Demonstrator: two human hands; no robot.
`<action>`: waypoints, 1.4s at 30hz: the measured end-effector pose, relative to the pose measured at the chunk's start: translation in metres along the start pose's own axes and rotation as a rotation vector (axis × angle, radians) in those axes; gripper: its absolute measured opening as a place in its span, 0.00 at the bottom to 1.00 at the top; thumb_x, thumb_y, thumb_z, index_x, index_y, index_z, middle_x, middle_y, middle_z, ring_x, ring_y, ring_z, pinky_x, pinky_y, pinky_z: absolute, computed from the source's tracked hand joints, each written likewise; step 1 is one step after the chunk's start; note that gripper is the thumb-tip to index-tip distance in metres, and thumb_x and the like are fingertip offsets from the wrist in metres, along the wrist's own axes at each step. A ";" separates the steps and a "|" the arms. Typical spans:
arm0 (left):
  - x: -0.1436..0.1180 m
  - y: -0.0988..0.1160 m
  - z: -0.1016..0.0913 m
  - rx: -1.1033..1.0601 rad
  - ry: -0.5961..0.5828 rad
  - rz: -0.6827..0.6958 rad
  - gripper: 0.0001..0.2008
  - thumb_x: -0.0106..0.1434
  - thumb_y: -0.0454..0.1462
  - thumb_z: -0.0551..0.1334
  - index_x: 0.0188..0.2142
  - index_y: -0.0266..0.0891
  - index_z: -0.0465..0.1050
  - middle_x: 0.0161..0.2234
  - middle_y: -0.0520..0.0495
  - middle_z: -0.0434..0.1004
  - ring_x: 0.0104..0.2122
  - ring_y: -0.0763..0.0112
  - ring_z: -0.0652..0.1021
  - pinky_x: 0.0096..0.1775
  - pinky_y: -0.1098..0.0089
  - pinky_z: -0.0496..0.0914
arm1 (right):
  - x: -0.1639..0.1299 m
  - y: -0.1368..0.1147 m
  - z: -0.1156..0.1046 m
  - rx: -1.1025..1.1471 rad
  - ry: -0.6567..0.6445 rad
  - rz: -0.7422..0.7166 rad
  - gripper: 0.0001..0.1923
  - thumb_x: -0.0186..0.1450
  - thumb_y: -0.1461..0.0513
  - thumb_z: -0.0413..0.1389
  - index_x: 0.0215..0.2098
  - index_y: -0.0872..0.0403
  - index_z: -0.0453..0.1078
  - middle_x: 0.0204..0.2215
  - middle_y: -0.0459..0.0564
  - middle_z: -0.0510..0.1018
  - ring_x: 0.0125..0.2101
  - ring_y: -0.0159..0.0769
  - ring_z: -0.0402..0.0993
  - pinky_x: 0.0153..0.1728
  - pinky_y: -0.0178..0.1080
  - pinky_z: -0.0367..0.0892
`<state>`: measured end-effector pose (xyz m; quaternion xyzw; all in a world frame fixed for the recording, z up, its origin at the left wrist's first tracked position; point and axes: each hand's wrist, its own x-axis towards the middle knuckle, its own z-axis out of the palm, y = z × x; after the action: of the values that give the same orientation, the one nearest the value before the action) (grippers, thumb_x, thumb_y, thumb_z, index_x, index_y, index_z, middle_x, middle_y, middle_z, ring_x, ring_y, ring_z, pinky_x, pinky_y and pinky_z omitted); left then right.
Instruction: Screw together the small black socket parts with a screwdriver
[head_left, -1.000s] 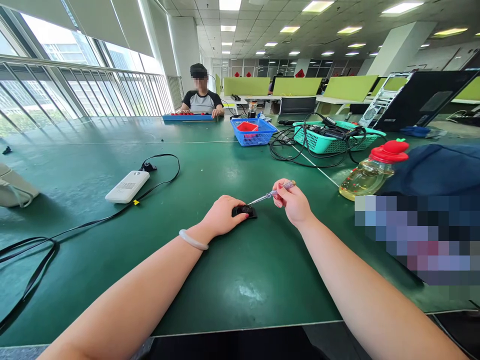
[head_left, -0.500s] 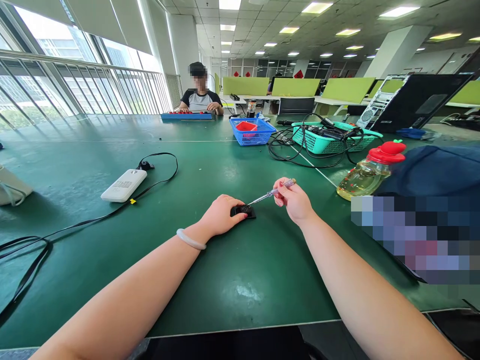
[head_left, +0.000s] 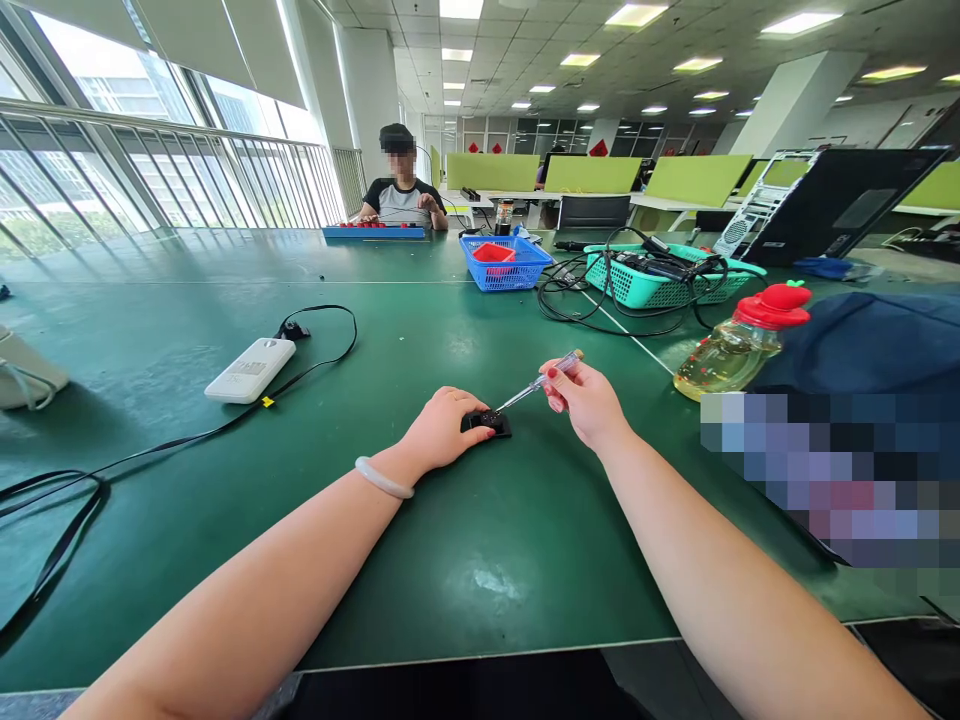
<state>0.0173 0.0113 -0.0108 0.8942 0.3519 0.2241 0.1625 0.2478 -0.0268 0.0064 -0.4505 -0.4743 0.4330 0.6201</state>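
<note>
My left hand (head_left: 442,428) rests on the green table (head_left: 465,560) and pins a small black part (head_left: 489,423) under its fingertips. My right hand (head_left: 587,400) pinches a thin screwdriver (head_left: 541,380) with a clear handle. The metal tip slants down to the left and touches the top of the black part. A pale bangle sits on my left wrist.
A white power bank (head_left: 251,369) with a black cable (head_left: 330,345) lies to the left. A bottle with a red cap (head_left: 739,350) and a dark blue cloth (head_left: 870,345) are at the right. Blue basket (head_left: 504,265) and teal basket (head_left: 660,275) stand farther back. Another person (head_left: 400,195) sits at the far end.
The screwdriver handle has tipped slightly more upright and my right hand has shifted a little left. My left hand and the black part stay put.
</note>
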 end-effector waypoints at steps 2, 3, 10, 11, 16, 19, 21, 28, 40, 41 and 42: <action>0.000 -0.002 0.000 -0.008 -0.012 0.005 0.15 0.62 0.45 0.66 0.46 0.43 0.79 0.46 0.45 0.82 0.52 0.54 0.75 0.57 0.53 0.68 | 0.000 0.001 0.002 -0.002 0.036 -0.011 0.30 0.44 0.40 0.71 0.31 0.53 0.74 0.19 0.41 0.68 0.18 0.26 0.59 0.19 0.35 0.57; 0.001 -0.002 0.000 -0.013 -0.018 0.011 0.15 0.62 0.45 0.66 0.46 0.43 0.79 0.46 0.44 0.82 0.52 0.54 0.75 0.57 0.53 0.68 | 0.000 0.002 0.004 -0.006 0.068 -0.028 0.30 0.43 0.40 0.71 0.31 0.53 0.74 0.20 0.42 0.69 0.19 0.27 0.61 0.21 0.36 0.61; 0.000 -0.001 -0.004 -0.036 -0.030 0.074 0.14 0.59 0.46 0.68 0.42 0.42 0.79 0.46 0.44 0.81 0.53 0.54 0.74 0.58 0.53 0.67 | 0.001 0.010 0.014 0.029 0.104 -0.097 0.30 0.48 0.42 0.70 0.38 0.52 0.74 0.32 0.48 0.79 0.35 0.40 0.80 0.46 0.48 0.74; -0.001 0.000 -0.005 -0.042 -0.033 0.083 0.14 0.59 0.46 0.68 0.42 0.42 0.78 0.46 0.44 0.81 0.53 0.54 0.74 0.57 0.53 0.67 | 0.000 0.009 0.015 0.038 0.108 -0.109 0.31 0.49 0.43 0.70 0.44 0.51 0.73 0.32 0.47 0.79 0.34 0.40 0.80 0.46 0.49 0.75; -0.003 0.006 -0.006 -0.056 -0.056 0.120 0.15 0.58 0.46 0.69 0.42 0.42 0.78 0.46 0.44 0.80 0.52 0.55 0.74 0.58 0.54 0.66 | -0.009 0.002 0.021 -0.012 0.101 -0.217 0.43 0.57 0.48 0.68 0.66 0.40 0.56 0.38 0.46 0.81 0.30 0.37 0.79 0.43 0.48 0.77; -0.003 0.007 -0.006 -0.060 -0.068 0.094 0.15 0.58 0.46 0.69 0.42 0.42 0.77 0.46 0.44 0.80 0.53 0.54 0.73 0.58 0.54 0.66 | -0.012 -0.002 0.021 -0.020 0.062 -0.237 0.32 0.63 0.47 0.62 0.63 0.40 0.61 0.42 0.47 0.81 0.32 0.36 0.80 0.46 0.48 0.76; -0.003 0.007 -0.005 -0.069 -0.075 0.089 0.15 0.58 0.46 0.69 0.42 0.42 0.77 0.46 0.44 0.80 0.52 0.55 0.73 0.58 0.54 0.66 | -0.012 -0.004 0.018 0.012 0.052 -0.236 0.26 0.66 0.47 0.59 0.60 0.39 0.64 0.44 0.47 0.81 0.36 0.37 0.81 0.49 0.48 0.74; -0.002 0.006 -0.005 -0.093 -0.072 0.101 0.14 0.59 0.46 0.69 0.41 0.43 0.77 0.46 0.44 0.80 0.51 0.56 0.74 0.57 0.53 0.66 | -0.004 -0.005 0.007 0.083 0.014 -0.125 0.27 0.62 0.48 0.62 0.58 0.41 0.67 0.36 0.44 0.82 0.37 0.39 0.82 0.46 0.49 0.76; -0.003 0.005 -0.006 -0.111 -0.077 0.148 0.13 0.59 0.45 0.68 0.42 0.44 0.78 0.46 0.45 0.81 0.52 0.57 0.75 0.58 0.54 0.66 | 0.000 -0.004 0.002 0.099 0.065 -0.070 0.32 0.56 0.47 0.67 0.57 0.42 0.68 0.32 0.42 0.81 0.36 0.38 0.82 0.46 0.48 0.76; -0.003 0.005 -0.006 -0.113 -0.079 0.145 0.14 0.59 0.45 0.68 0.42 0.44 0.78 0.46 0.45 0.81 0.52 0.57 0.75 0.58 0.54 0.66 | 0.000 -0.003 0.002 0.108 0.068 -0.063 0.33 0.56 0.47 0.68 0.56 0.43 0.69 0.31 0.42 0.81 0.35 0.38 0.82 0.46 0.48 0.76; -0.003 0.004 -0.006 -0.115 -0.082 0.141 0.14 0.59 0.46 0.68 0.43 0.44 0.78 0.46 0.45 0.81 0.52 0.56 0.75 0.58 0.54 0.66 | 0.000 -0.003 0.002 0.116 0.072 -0.057 0.33 0.55 0.47 0.68 0.56 0.43 0.69 0.31 0.42 0.81 0.35 0.38 0.82 0.46 0.48 0.76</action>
<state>0.0146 0.0068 -0.0046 0.9144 0.2676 0.2180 0.2114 0.2464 -0.0274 0.0098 -0.4153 -0.4384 0.4257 0.6739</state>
